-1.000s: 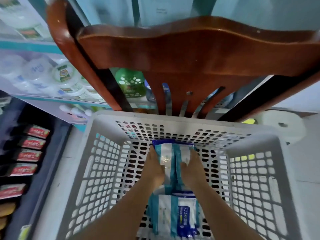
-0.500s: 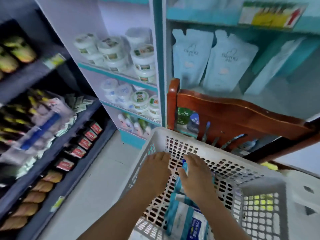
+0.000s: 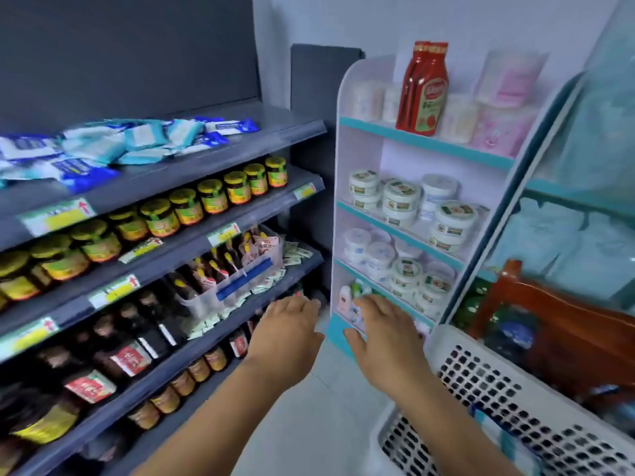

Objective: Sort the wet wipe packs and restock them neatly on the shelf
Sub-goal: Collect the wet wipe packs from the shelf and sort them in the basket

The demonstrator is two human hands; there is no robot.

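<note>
Glossy plastic wet wipe packs (image 3: 113, 149) lie on a matt grey shelf (image 3: 192, 173), beside a perforated white plastic basket (image 3: 508, 400).

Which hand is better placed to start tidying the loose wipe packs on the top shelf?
Left, probably. The left hand is open, empty and nearer the dark shelving where the wet wipe packs lie jumbled. The right hand, also empty, sits by the white basket.

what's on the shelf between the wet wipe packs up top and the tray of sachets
Head view: one shelf of yellow-lidded jars sits between the wet wipe packs and the clear tray.
</note>
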